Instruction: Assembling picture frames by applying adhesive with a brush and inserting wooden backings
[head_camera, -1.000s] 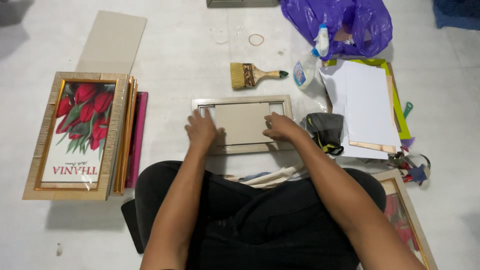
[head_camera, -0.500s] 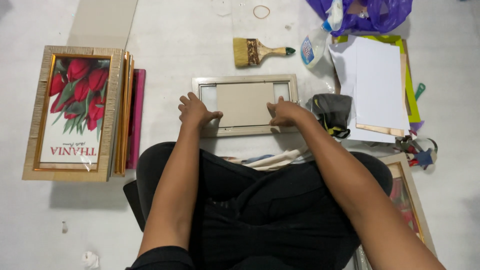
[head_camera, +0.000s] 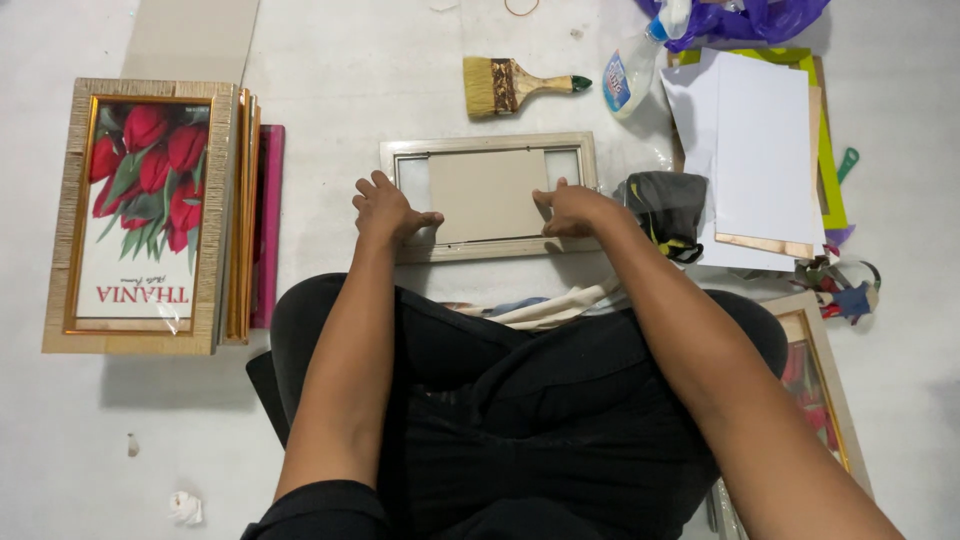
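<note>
I am sitting cross-legged, pressing my left hand (head_camera: 385, 210) and right hand (head_camera: 572, 210), both spread flat and gripping nothing, onto the lower edge of a rectangular pale frame (head_camera: 488, 146) lying face down on the floor, its tan cardboard backing (head_camera: 487, 193) smooth. Beyond it, a flat bristle brush (head_camera: 512, 86) is lying.

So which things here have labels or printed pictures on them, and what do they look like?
Spray bottle: top, right of the brush, lying down, clear with a blue and white label.
Framed print: far left, atop a stack, gold frame, red tulips over a white lettered band.
</note>
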